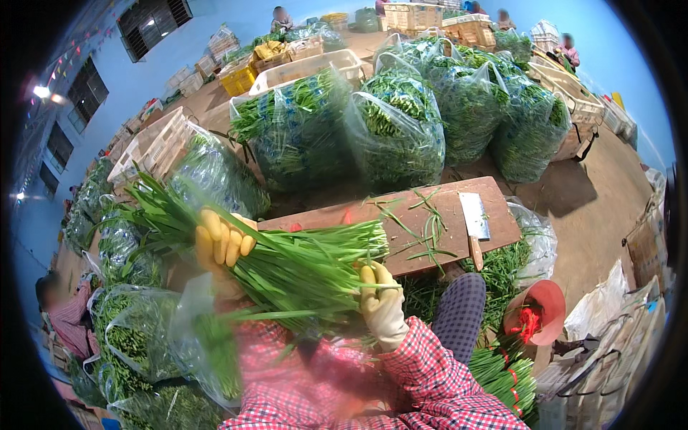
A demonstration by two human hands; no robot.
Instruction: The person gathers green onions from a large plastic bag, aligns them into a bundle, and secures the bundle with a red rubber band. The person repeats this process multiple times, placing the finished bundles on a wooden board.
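My left hand (223, 242), in a yellow-palmed work glove, is closed around a large bundle of long flat green leaves, like garlic chives (306, 258). The bundle lies slantwise before me, pale cut ends to the right, leaf tips to the upper left. My gloved right hand (381, 301) pinches some stalks at the lower edge of the cut ends. Beyond is a wooden board (398, 258) with loose leaves scattered on it. A cleaver (474, 217) with a wooden handle lies at the board's right end, apart from both hands.
Plastic bags of greens (398, 129) stand behind the board. A red container (551, 312) holding red ties is at the right, near tied green bundles (505, 381). More bagged greens (131, 333) are at the left, where a person (70, 317) sits. Crates (153, 145) stand farther off.
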